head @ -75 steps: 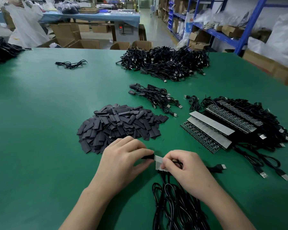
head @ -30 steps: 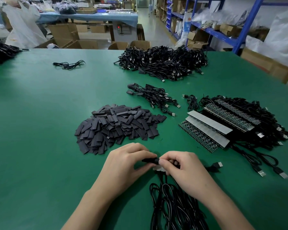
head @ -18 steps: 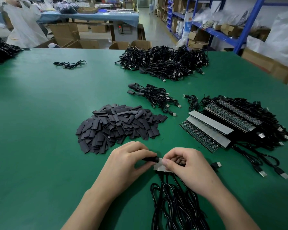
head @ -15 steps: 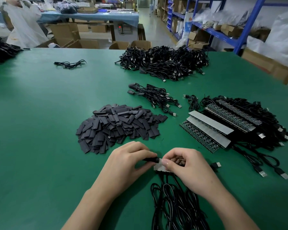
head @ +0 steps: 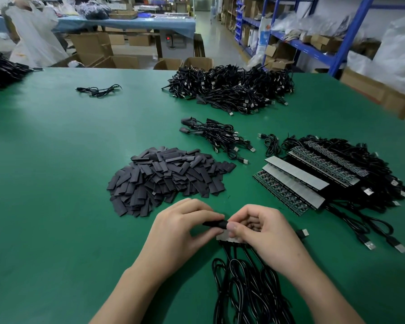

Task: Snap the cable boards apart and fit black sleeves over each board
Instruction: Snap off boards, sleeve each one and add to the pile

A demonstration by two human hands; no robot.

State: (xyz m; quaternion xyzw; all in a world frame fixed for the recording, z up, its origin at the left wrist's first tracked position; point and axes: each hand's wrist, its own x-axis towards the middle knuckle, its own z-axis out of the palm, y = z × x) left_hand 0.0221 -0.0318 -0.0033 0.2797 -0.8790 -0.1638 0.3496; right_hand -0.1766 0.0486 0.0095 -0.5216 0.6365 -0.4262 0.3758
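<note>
Centrally, fingers of the left hand (head: 180, 232) pinch a black sleeve (head: 214, 223); curled fingers of the right hand (head: 264, 235) grip the board strip (head: 222, 237) touching it, cables (head: 243, 288) trailing beneath the wrists. Spare sleeves (head: 168, 178) lie heaped beyond the fingers on the worktop (head: 56, 206).

Wide green table (head: 56, 183) fills the foreground, its far edge running straight across. Just past that edge, open cardboard boxes (head: 117, 61) sit on the floor, and one more (head: 198, 63) stands near the middle. Further back is a long table under a blue cover (head: 126, 22), cluttered on top. Upper left, a big white sack (head: 35, 38). Over on the right stands blue metal shelving (head: 337, 43), loaded with cartons, with bulky white bags (head: 398, 50) beside it and a pale aisle floor (head: 215, 40) running away between.
</note>
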